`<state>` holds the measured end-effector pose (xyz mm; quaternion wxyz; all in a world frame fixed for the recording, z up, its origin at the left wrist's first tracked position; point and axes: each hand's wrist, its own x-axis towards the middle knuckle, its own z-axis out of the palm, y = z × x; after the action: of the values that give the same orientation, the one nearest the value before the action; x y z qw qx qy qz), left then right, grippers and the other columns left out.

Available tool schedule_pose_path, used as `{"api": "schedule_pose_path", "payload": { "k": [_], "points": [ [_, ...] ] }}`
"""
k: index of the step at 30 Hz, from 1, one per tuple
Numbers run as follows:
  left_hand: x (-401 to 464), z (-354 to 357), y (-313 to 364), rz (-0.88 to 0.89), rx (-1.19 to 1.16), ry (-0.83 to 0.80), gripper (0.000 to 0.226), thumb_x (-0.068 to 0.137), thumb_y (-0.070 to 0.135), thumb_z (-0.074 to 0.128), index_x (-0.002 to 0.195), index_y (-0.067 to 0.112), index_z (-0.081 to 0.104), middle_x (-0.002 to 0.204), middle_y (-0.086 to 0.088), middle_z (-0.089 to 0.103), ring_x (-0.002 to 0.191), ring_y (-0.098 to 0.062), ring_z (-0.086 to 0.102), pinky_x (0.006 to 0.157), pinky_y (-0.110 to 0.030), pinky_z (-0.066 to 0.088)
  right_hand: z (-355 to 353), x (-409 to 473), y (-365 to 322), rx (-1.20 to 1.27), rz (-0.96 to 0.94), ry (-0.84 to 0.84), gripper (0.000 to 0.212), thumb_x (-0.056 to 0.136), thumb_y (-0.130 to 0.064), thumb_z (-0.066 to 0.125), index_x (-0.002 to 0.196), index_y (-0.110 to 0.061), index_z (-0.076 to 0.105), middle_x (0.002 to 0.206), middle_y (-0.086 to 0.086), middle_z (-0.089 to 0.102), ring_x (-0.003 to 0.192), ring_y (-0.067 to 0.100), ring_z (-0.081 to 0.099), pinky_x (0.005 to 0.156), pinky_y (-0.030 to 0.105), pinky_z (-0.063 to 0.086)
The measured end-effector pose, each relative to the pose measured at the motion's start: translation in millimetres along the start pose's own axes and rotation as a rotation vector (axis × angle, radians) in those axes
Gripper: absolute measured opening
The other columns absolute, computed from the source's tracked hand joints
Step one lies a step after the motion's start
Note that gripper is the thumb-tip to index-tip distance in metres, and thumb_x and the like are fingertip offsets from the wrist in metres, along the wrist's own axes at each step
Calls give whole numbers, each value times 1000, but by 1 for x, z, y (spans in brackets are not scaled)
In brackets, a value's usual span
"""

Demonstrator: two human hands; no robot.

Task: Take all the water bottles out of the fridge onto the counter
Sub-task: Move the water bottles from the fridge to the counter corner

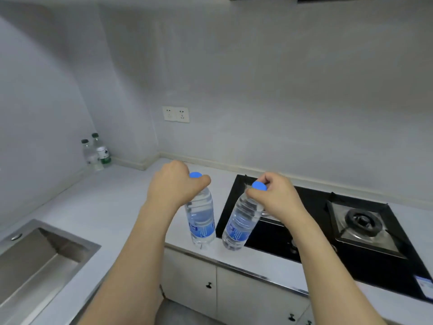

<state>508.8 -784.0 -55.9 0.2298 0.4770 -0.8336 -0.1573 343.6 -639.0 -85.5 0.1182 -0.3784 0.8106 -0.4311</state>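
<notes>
I held two full water bottles by their necks just under the blue caps: the left bottle [202, 219] upright over the counter [112, 198], the right bottle [241, 221] tilted over the stove's [316, 228] edge. My left hand [173, 184] wrapped its neck; my right hand [274, 195] pinched below the cap. They looked heavy, thin-walled, perhaps slick. Their blue labels were unreadable, as were those on two green-labelled bottles [97, 152] in the corner.
</notes>
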Motion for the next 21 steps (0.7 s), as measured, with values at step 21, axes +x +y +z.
{"api": "schedule_pose_path", "payload": {
  "k": [21],
  "points": [
    [55, -25, -210, -244, -23, 38, 43, 72, 38, 63, 60, 11, 32, 57, -6, 32, 54, -20, 28, 51, -29, 26, 201, 67, -101, -76, -82, -216, 18, 72, -33, 70, 79, -21, 58, 82, -9, 62, 73, 13, 59, 56, 27, 45]
  ]
}}
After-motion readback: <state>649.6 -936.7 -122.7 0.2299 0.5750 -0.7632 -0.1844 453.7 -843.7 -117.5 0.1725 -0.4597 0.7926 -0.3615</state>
